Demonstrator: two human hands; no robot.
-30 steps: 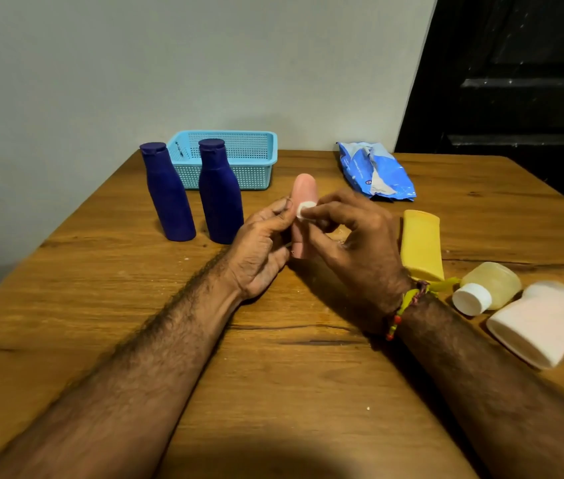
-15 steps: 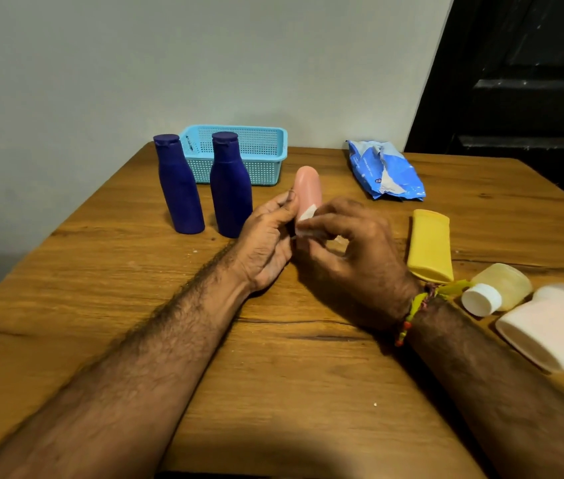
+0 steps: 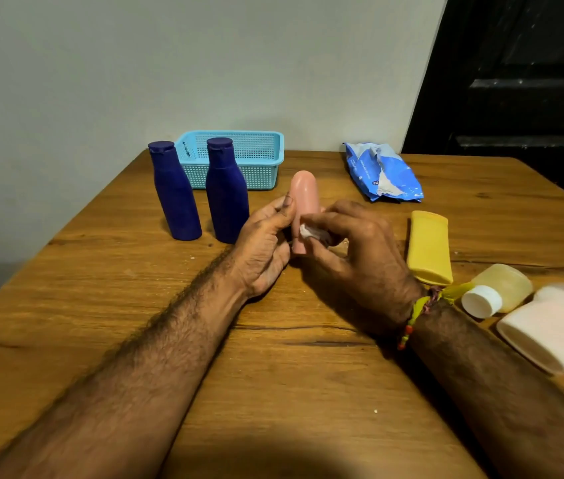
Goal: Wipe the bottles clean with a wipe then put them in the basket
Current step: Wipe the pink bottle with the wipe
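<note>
My left hand (image 3: 264,243) grips a small pink bottle (image 3: 304,192) upright at the table's middle. My right hand (image 3: 356,250) pinches a small white wipe (image 3: 310,232) against the bottle's lower side. Two dark blue bottles (image 3: 175,191) (image 3: 227,190) stand upright to the left, in front of a light blue basket (image 3: 260,157) that looks empty. On the right lie a yellow bottle (image 3: 429,247), a pale yellow bottle with a white cap (image 3: 498,288) and a white bottle (image 3: 550,326).
A blue wipes pack (image 3: 382,174) lies at the back right of the wooden table (image 3: 273,392). A grey wall stands behind the table. A dark doorway is at the right.
The wipe in my right hand has slid down the pink bottle, from near its upper part to its lower side. My left hand has kept its grip.
</note>
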